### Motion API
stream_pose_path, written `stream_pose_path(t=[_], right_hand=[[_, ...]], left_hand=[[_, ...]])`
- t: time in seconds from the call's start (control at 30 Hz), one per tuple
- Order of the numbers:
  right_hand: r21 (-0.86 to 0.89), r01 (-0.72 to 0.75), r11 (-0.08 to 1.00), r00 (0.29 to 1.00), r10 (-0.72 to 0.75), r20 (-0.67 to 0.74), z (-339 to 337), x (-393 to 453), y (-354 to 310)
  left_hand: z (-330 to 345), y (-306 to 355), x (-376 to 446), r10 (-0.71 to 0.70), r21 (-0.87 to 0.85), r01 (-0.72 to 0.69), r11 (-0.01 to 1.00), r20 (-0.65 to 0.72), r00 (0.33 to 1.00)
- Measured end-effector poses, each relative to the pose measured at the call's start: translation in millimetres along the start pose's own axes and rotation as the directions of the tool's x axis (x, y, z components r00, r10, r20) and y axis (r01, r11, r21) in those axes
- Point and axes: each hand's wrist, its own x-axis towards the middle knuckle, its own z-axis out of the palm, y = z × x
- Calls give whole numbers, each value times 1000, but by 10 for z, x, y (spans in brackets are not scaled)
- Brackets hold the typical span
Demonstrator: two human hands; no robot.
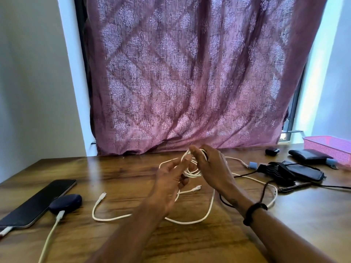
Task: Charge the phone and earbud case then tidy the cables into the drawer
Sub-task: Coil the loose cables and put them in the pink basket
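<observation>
A black phone lies at the left of the wooden desk with a cable plugged into its near end. Beside it sits a dark blue earbud case with a white charging cable plugged in. In the middle, a long white cable sprawls in loops on the desk. My right hand is raised and holds a coiled part of this cable. My left hand is just left of it, fingers partly curled, touching the coil's strands.
At the right lie a black adapter with dark cords, a black pouch, a black wallet, a small black case and a pink basket. A purple curtain hangs behind the desk.
</observation>
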Motion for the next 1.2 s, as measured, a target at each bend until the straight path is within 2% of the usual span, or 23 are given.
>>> stream_pose_path(t=[0.1, 0.17, 0.27, 0.4, 0.5, 0.6, 0.77, 0.9, 1.0, 1.2], right_hand=[[3, -45, 999, 999, 45, -5, 21, 33, 57], [67, -91, 994, 996, 90, 12, 3, 25, 60], [148, -185, 972, 982, 178, 59, -219, 12, 121], [130, -260, 957, 963, 266, -34, -883, 48, 399], [4, -289, 957, 945, 286, -158, -1493, 143, 634], [-164, -346, 924, 929, 313, -197, -2219, 165, 996], [-459, -443, 770, 891, 434, -132, -3287, 101, 1693], [-427, -521, 739, 837, 540, -87, -3827, 24, 2221], [-415, -586, 696, 789, 608, -94, -4010, 5, 2475], [-468, -527, 710, 818, 572, -54, -4021, 231, 2824]], left_hand=[[24, -38, 5, 87, 99, -88, 991, 12, 996], [43, -13, -12, 82, 98, -84, 992, 25, 996], [176, 9, -30, 9, 75, -18, 997, 131, 991], [797, -102, 170, -78, -15, 84, 996, 255, 964], [1467, -293, 373, -118, -54, 141, 988, 316, 942], [2236, -609, 488, -149, 78, 129, 988, 361, 921], [3248, -1155, 652, -199, 300, 100, 949, 320, 926], [3731, -1485, 811, -164, 361, 59, 931, 266, 950], [3859, -1594, 924, -172, 360, 83, 929, 222, 960], [3801, -1545, 1123, -83, 369, 6, 930, 191, 978]])
